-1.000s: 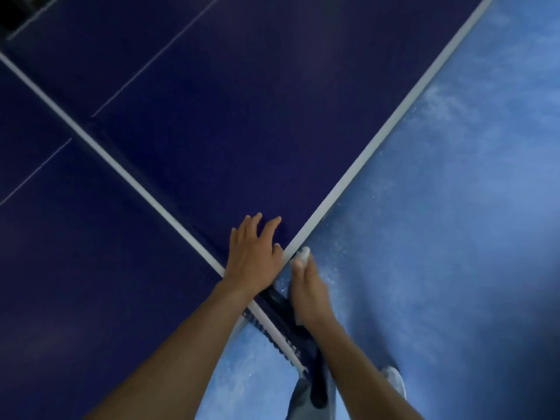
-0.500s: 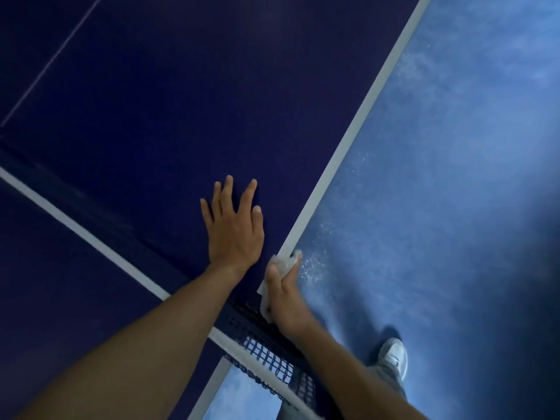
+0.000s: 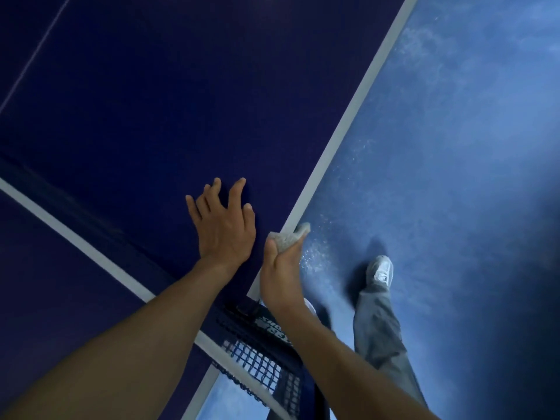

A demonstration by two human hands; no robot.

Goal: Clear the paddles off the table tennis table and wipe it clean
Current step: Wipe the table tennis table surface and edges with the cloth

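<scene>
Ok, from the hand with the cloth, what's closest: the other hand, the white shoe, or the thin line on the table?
From the right hand, gripping the cloth:
1. Left hand, just beside it on its left, resting on the table.
2. White shoe, to its right, down on the floor.
3. Thin line, far off at the table's upper left.

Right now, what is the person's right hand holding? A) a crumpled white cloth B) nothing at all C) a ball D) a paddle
A: the right hand pinches a crumpled white cloth at the white edge of the table, while the left hand rests with fingers spread on the blue top and holds nothing.
</scene>
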